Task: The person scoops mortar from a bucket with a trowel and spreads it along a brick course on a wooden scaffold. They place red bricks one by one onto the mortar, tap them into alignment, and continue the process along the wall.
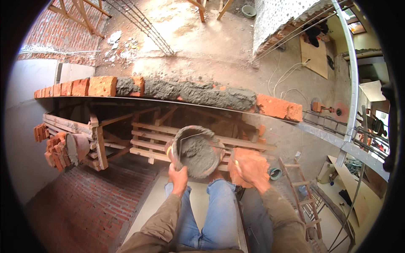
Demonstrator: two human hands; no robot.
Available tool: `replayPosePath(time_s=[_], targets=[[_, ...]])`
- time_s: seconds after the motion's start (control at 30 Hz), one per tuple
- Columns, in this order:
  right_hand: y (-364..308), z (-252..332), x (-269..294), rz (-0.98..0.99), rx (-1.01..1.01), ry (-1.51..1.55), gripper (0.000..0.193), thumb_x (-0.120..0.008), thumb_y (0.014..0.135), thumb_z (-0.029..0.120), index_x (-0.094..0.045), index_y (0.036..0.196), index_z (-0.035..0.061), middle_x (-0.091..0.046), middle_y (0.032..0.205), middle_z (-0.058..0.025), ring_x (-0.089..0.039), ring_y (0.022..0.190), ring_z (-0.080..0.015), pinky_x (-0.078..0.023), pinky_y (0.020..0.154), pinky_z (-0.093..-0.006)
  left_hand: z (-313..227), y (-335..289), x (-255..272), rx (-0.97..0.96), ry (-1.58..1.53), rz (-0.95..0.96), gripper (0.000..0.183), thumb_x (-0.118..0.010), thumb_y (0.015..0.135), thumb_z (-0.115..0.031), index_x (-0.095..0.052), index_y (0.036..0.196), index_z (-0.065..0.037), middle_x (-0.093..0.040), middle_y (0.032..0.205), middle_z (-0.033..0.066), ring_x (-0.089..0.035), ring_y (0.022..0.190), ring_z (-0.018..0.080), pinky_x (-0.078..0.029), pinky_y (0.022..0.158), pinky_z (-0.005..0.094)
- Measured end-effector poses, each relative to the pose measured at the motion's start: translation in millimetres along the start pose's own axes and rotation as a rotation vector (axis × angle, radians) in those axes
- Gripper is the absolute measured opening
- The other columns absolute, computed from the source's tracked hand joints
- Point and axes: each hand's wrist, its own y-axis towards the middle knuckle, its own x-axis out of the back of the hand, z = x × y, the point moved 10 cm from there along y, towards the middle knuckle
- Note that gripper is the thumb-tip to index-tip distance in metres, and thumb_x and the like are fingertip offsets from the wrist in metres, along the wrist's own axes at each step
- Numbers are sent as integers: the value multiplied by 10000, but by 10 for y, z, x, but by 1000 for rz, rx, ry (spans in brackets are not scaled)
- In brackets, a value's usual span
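Note:
A round bucket of grey wet mortar is in front of my knees, with a thin wire handle across it. My left hand grips its near left rim, thumb toward the inside. My right hand is closed just right of the bucket, above a stack of orange bricks. A small yellowish piece shows by its fingers, but I cannot make out what it is. Beyond the bucket runs a brick course, its middle covered with rough grey mortar.
Wooden slatted trestles stand below the wall. More bricks and another bucket sit at the left. A wooden ladder leans at the right, near a metal pole. Cables lie on the lower floor.

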Motion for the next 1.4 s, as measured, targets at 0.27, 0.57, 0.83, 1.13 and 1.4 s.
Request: replayPosePath(time_s=[0.27, 0.57, 0.83, 1.13, 1.4], targets=[[593, 1039, -565, 190, 99, -103, 252, -523, 974, 228, -562, 1140, 43, -701, 885, -194, -726, 843, -352, -584, 643, -478, -896, 13, -129, -196, 90, 228, 314, -614, 796, 40, -602, 1110, 43, -619, 890, 9, -521, 721, 44, -424, 619, 213], [444, 414, -368, 295, -267, 225, 307, -551, 963, 271, -632, 1123, 23, -695, 884, -241, -701, 878, -417, -561, 747, -521, -1132, -85, -373, -181, -22, 252, 191, -612, 785, 61, -598, 952, -29, -497, 743, -74, -390, 607, 6, -312, 523, 201], [141, 363, -619, 187, -241, 706, 356, -660, 902, 369, -719, 1061, 56, -726, 952, -221, -701, 918, -407, -550, 792, -461, -1038, -57, -447, -112, 3, 323, 221, -596, 772, 99, -573, 915, -67, -552, 819, -34, -475, 673, 35, -385, 574, 213], [-103, -15, -360, 290, -199, 772, 255, -674, 910, 261, -700, 1011, 29, -706, 850, -169, -662, 764, -292, -518, 731, -390, -717, -197, -773, 99, -159, 305, 236, -609, 794, 69, -570, 996, -47, -560, 865, -13, -500, 700, 60, -405, 596, 233], [-100, -684, -22, 253, -183, 717, 306, -676, 909, 274, -722, 1057, 10, -739, 908, -138, -667, 834, -183, -523, 787, -356, -275, -312, -1117, 241, -272, 129, 190, -639, 788, 28, -520, 910, -54, -583, 807, 40, -550, 641, 123, -435, 536, 283]])
